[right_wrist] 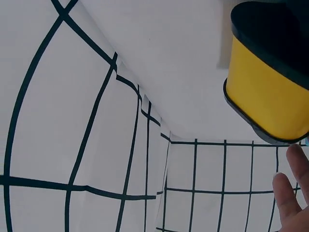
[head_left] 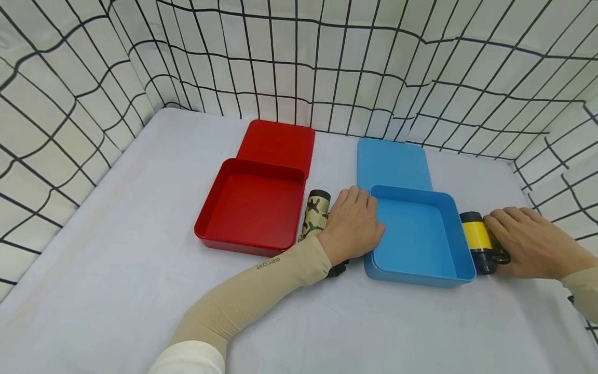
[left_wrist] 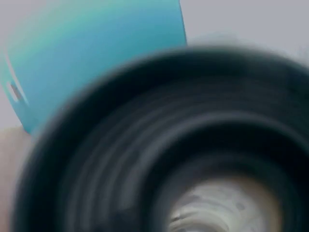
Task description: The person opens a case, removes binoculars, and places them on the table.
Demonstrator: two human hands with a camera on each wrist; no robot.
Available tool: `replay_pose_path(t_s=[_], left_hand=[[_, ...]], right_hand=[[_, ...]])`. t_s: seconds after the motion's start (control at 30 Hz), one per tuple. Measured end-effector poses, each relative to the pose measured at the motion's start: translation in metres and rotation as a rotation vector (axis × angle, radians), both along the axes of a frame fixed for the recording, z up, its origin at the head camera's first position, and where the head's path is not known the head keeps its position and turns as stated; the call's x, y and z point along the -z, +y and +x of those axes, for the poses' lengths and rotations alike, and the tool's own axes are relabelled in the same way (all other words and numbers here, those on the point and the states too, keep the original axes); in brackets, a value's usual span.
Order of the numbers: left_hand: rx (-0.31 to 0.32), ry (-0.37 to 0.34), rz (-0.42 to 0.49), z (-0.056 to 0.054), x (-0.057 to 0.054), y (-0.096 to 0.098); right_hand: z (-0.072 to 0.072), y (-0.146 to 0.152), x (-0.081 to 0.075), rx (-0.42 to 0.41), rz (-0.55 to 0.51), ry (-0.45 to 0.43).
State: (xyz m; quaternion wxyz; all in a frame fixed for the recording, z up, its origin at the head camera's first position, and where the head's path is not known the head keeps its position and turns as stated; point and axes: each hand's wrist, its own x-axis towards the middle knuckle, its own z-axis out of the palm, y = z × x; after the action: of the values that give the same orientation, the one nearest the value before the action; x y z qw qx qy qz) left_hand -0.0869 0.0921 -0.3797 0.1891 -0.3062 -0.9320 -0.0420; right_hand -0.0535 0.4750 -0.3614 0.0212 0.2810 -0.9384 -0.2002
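My left hand (head_left: pixel 352 223) lies beside the left wall of the blue box (head_left: pixel 416 239) and grips a pair of camouflage binoculars (head_left: pixel 316 210), one barrel showing left of the hand. In the left wrist view, a black ringed barrel end of the binoculars (left_wrist: pixel 111 159) fills the foreground, blurred. Over at the right, my right hand (head_left: pixel 537 241) holds yellow and black binoculars (head_left: pixel 477 236), which stand close against the blue box's right wall. Two of its fingertips (right_wrist: pixel 286 193) show at the yellow barrel's far end in the right wrist view; the palm side is hidden.
A red box (head_left: pixel 254 210) sits left of the camouflage binoculars, its red lid (head_left: pixel 280 143) folded back behind it. The blue lid (head_left: pixel 394 163) also lies back. White walls with a black grid (head_left: pixel 296 67) enclose the white table (head_left: pixel 117 249).
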Motion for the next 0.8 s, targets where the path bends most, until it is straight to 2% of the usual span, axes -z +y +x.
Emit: replay_pose_path(t_s=[0.13, 0.3, 0.4, 0.5, 0.63, 0.73, 0.8], left_hand=[[-0.003, -0.048, -0.019, 0.000, -0.001, -0.002], [0.007, -0.144, -0.073, 0.004, -0.012, -0.012], [0.039, -0.168, -0.085, 0.010, -0.021, -0.026], [0.082, -0.142, -0.079, 0.011, -0.029, -0.048], [0.082, -0.054, -0.047, -0.002, -0.037, -0.086], [0.024, -0.014, 0.001, -0.018, -0.041, -0.117], [-0.028, -0.022, 0.048, -0.027, -0.044, -0.138]], right_hand=[[-0.002, 0.001, -0.006, 0.071, 0.022, -0.028], [-0.008, 0.004, -0.017, 0.200, 0.051, -0.076], [-0.010, 0.004, -0.023, 0.315, 0.043, -0.130], [-0.008, 0.005, -0.027, 0.398, 0.008, -0.182], [-0.006, 0.008, -0.033, 0.444, -0.065, -0.215], [-0.006, 0.010, -0.037, 0.450, -0.105, -0.190], [-0.006, 0.011, -0.039, 0.442, -0.120, -0.134]])
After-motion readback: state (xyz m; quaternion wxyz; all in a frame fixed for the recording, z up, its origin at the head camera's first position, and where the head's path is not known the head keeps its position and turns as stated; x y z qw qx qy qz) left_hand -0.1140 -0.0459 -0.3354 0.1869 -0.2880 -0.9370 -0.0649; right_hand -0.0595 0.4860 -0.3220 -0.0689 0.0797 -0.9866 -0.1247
